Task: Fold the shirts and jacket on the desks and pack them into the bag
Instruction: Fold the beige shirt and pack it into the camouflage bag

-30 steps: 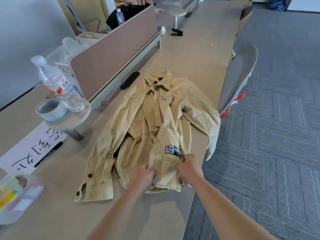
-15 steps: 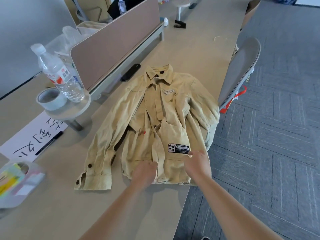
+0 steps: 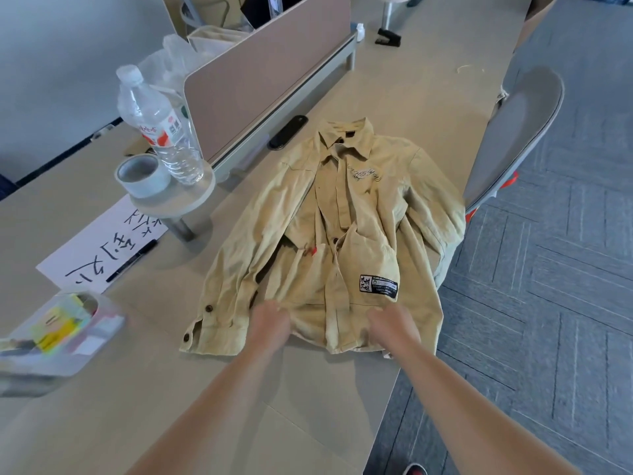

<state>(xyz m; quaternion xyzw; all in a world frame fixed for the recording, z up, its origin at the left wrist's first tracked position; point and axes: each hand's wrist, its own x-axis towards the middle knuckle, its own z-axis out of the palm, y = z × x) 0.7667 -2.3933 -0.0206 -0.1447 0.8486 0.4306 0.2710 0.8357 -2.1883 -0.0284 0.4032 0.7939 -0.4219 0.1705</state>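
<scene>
The left hand [image 3: 270,323] and right hand [image 3: 394,325] each grip the near hem of the tan jacket [image 3: 346,234], fingers curled into the cloth, fingertips hidden; the jacket lies front-up, collar away, on the beige desk [image 3: 102,423]; one sleeve [image 3: 445,234] drops over the desk edge, partly hidden; a clear box [image 3: 58,334] at left is blurred; grey chair [image 3: 513,132] and carpet [image 3: 565,303] lie alongside.

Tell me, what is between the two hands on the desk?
The bottom edge of the tan jacket lies between the left hand and the right hand. The head view shows it.
</scene>
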